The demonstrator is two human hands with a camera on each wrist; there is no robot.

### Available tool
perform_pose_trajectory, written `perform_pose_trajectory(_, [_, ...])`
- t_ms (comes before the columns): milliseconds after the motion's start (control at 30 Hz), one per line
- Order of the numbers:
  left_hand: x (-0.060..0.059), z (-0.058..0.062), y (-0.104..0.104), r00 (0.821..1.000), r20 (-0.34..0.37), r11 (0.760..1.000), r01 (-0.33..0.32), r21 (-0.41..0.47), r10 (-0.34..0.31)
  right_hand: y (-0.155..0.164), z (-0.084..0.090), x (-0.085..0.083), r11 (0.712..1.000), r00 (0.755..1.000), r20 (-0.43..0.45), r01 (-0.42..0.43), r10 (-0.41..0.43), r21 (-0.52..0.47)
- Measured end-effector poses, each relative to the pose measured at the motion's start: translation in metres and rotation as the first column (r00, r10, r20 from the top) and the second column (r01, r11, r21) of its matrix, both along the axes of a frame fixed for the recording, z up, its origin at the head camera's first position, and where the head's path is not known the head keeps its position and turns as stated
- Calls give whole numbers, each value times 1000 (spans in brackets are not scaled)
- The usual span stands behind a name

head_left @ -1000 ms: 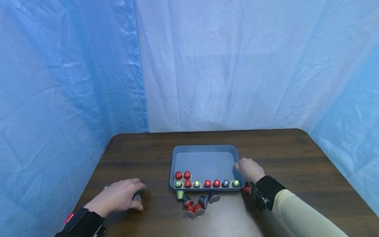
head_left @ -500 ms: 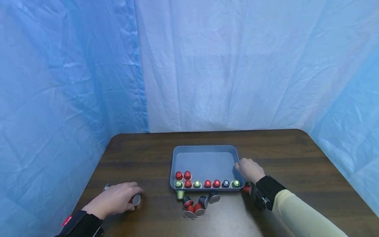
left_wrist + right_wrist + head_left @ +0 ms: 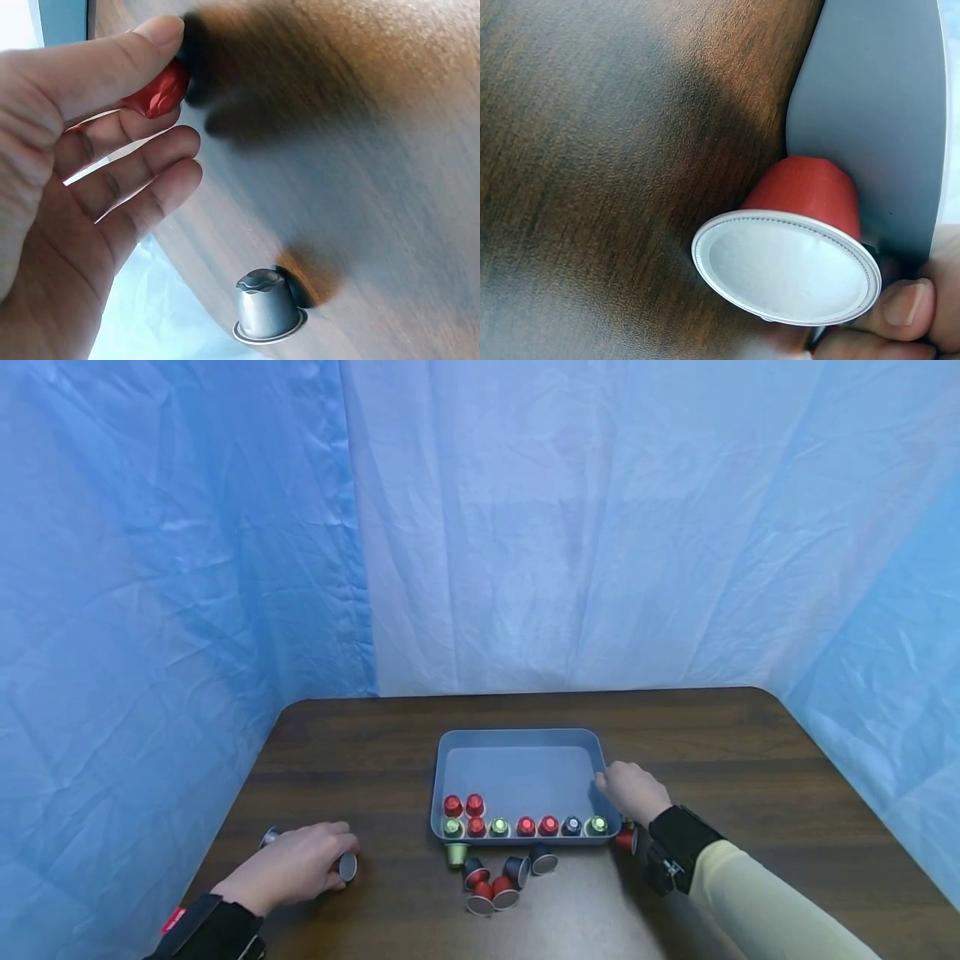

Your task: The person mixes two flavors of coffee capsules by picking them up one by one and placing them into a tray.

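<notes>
My left hand (image 3: 303,862), on the left of the table, pinches a red coffee capsule (image 3: 159,94) between thumb and fingers. Its silver lid faces right in the head view. Close by that hand stands a grey capsule (image 3: 266,304), lid down. At the tray's right side, my right hand (image 3: 633,789) grips the rim of the blue-grey tray (image 3: 517,760); part of its fingers is hidden. Beneath that wrist a red capsule (image 3: 806,191) lies on its side against the tray's outer wall. Red, green and dark blue capsules (image 3: 526,825) stand along the tray's near side.
In front of the tray, several red and dark capsules (image 3: 504,893) lie loosely together on the dark wooden table (image 3: 390,760). A green capsule (image 3: 457,853) stands against the tray's front wall. Blue curtains (image 3: 600,527) hang behind and beside the table.
My left hand has shifted slightly left and down, and its fingers have come together on the red capsule. The right hand and the tray stay put.
</notes>
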State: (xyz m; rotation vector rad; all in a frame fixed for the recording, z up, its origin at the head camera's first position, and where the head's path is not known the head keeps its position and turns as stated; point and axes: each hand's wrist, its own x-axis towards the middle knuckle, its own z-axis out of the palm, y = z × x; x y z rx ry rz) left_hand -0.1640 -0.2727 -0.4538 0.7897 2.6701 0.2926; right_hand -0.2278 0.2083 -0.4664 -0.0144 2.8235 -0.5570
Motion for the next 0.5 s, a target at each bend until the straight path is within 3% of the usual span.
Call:
perform_pose_trajectory(267, [-2, 4, 5, 999, -49, 1000, 16, -14, -16, 1, -2, -1, 1000, 1000, -10, -3, 4, 13])
perform_pose_trajectory(500, [-1, 11, 15, 994, -107, 1000, -12, -12, 10, 1, -1, -1, 1000, 1000, -18, -11, 11, 17])
